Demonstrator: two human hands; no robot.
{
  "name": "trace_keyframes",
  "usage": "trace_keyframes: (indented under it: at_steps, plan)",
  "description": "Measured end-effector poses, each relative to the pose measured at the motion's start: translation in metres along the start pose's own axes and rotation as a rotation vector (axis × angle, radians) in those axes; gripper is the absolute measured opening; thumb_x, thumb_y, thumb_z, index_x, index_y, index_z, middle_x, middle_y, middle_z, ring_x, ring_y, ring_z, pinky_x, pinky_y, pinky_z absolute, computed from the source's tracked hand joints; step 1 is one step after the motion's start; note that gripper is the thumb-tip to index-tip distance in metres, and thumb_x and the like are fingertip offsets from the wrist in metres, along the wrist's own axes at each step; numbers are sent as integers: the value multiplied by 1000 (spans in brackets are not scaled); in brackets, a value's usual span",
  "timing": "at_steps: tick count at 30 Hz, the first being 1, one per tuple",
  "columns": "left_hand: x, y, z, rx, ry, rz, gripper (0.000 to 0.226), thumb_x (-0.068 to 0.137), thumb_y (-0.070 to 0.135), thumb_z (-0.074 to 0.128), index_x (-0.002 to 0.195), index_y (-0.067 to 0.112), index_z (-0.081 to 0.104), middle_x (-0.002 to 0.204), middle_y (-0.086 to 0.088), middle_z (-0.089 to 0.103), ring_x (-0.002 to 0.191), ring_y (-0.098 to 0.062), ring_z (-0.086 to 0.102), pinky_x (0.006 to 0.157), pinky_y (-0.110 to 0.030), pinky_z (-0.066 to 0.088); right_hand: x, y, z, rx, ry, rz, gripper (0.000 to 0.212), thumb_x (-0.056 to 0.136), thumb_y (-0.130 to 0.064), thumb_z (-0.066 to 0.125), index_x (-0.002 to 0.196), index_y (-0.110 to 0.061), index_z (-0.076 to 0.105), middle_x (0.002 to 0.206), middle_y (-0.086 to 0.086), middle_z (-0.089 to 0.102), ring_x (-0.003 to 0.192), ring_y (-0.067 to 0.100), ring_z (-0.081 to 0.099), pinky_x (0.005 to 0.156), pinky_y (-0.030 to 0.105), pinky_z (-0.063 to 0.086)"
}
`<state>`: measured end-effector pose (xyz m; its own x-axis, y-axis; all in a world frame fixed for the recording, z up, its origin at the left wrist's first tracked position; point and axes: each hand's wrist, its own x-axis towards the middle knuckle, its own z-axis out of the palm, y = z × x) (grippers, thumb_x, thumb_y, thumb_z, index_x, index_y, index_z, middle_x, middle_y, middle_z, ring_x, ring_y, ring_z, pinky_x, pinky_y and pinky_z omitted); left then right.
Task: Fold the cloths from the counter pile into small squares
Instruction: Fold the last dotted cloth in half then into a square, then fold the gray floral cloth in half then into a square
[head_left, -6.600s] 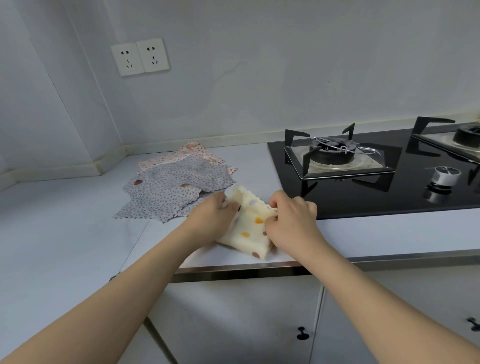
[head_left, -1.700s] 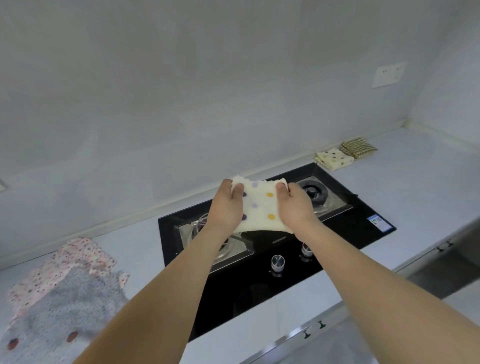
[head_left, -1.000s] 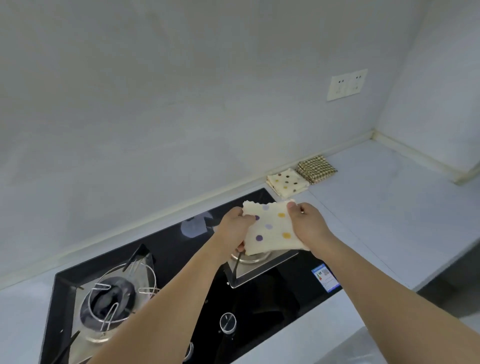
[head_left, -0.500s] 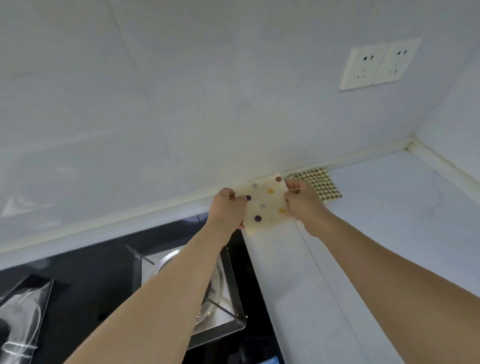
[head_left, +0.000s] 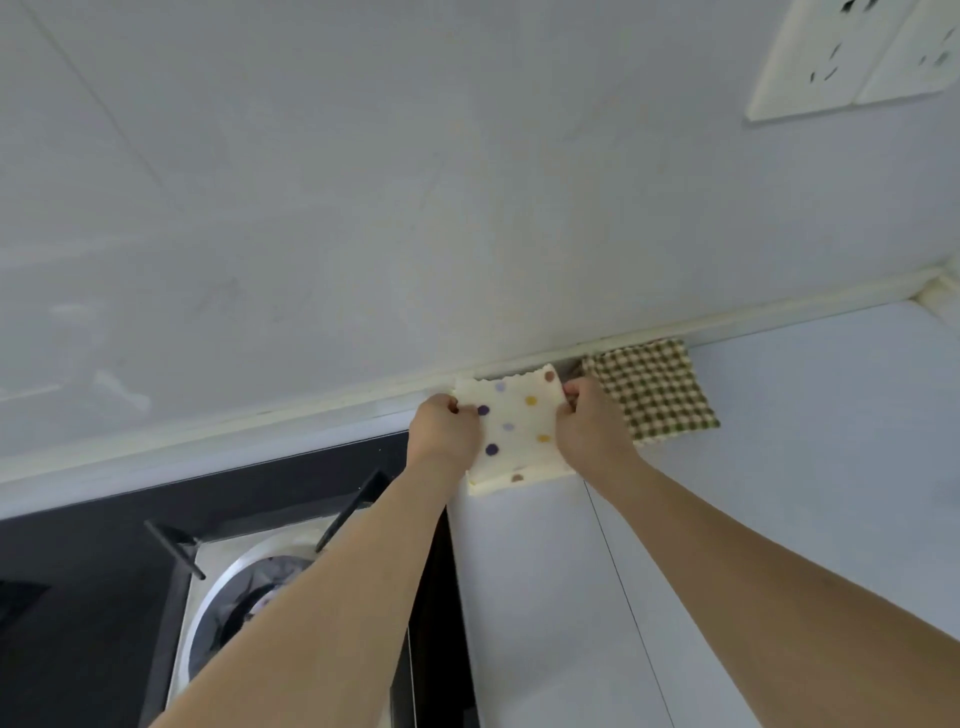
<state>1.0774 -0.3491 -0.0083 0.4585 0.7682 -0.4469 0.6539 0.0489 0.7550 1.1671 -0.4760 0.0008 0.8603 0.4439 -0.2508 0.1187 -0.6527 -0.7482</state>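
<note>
- The dotted cloth (head_left: 519, 436), folded to a small square, lies on the pale worktop (head_left: 779, 493) hard against the wall's foot, with its near edge looking slightly thick, as though stacked on another fold.
- The left hand (head_left: 444, 431) pinches its left edge and the right hand (head_left: 589, 426) pinches its right edge, fingers curled over the fabric at both sides.
- The cloth looks light, soft and limp; in this judgement it holds its square only while the layers are kept together, so the side edges, where all layers meet, are the sensible places to grip it.
- Just beside the right hand, touching or nearly touching the dotted square, lies a checked cloth (head_left: 654, 389), also folded.
- To the left a black hob (head_left: 78, 597) with a burner ring (head_left: 234, 587) is set into the worktop; a wall socket (head_left: 852, 57) sits high on the right.
- Compared with half a second ago, the square has come down from the air onto the resting place, and the view has drawn closer to the wall.
</note>
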Motion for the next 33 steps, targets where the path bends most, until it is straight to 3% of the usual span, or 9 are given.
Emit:
trace_keyframes:
  at_steps: [3, 6, 9, 11, 13, 15, 23, 27, 33]
  plan:
    - [-3, 1, 1, 44, 11, 0, 18, 89, 19, 41, 71, 18, 40, 95, -4, 70, 65, -24, 61, 54, -25, 37, -3, 1, 0, -34, -21, -5, 24, 96, -11, 42, 120, -10, 49, 105, 4, 56, 85, 19, 53, 68, 29, 40]
    - [-15, 8, -3, 42, 14, -8, 11, 92, 23, 41, 93, 18, 50, 97, 4, 66, 68, -17, 69, 62, -28, 48, -8, -1, -2, -93, -34, -6, 28, 92, -8, 44, 120, -9, 48, 105, 4, 55, 87, 21, 54, 67, 31, 42]
    - [-35, 15, -16, 114, 58, 54, 28, 96, 24, 43, 122, 17, 47, 106, 3, 57, 78, -14, 58, 60, -26, 42, -21, -7, -8, -212, -25, -53, 33, 88, -6, 47, 121, -5, 46, 117, 12, 53, 103, 26, 52, 83, 35, 44]
    - [-49, 15, -26, 191, 91, 139, 40, 97, 23, 43, 136, 13, 42, 125, -3, 53, 95, -19, 56, 72, -30, 46, -37, -14, -14, -273, -9, -120, 40, 88, -4, 48, 128, -3, 42, 124, 12, 50, 111, 26, 47, 91, 33, 39]
    - [-65, 11, -37, 295, 131, 247, 40, 99, 23, 42, 137, 12, 41, 133, -5, 49, 112, -24, 53, 88, -35, 46, -59, -22, -20, -276, -6, -214, 52, 89, -4, 48, 139, -3, 35, 133, 12, 45, 119, 25, 43, 98, 32, 38]
    - [-79, 6, -49, 416, 159, 364, 39, 99, 22, 41, 137, 11, 41, 135, -6, 48, 119, -25, 47, 92, -34, 42, -79, -30, -23, -263, 0, -302, 58, 91, -4, 48, 145, -4, 28, 140, 12, 41, 126, 26, 39, 105, 35, 37]
    - [-145, -38, -116, 724, 302, 726, 39, 96, 21, 49, 133, 7, 49, 135, -10, 52, 122, -29, 48, 107, -40, 37, -160, -66, -20, -338, 119, -561, 45, 90, -3, 53, 134, -1, 43, 136, 14, 47, 127, 29, 43, 106, 34, 35]
    - [-167, -66, -165, 832, 334, 776, 41, 99, 25, 43, 136, 9, 45, 138, -7, 48, 126, -27, 44, 114, -41, 30, -196, -92, 0, -354, 120, -616, 47, 88, -4, 54, 133, 0, 44, 135, 16, 48, 126, 31, 45, 108, 41, 39]
    - [-176, -109, -244, 847, 368, 786, 43, 100, 29, 42, 140, 12, 41, 143, -5, 44, 131, -23, 39, 117, -39, 25, -248, -136, 62, -440, 73, -659, 50, 92, -15, 55, 138, -4, 40, 140, 12, 46, 132, 28, 41, 113, 39, 32]
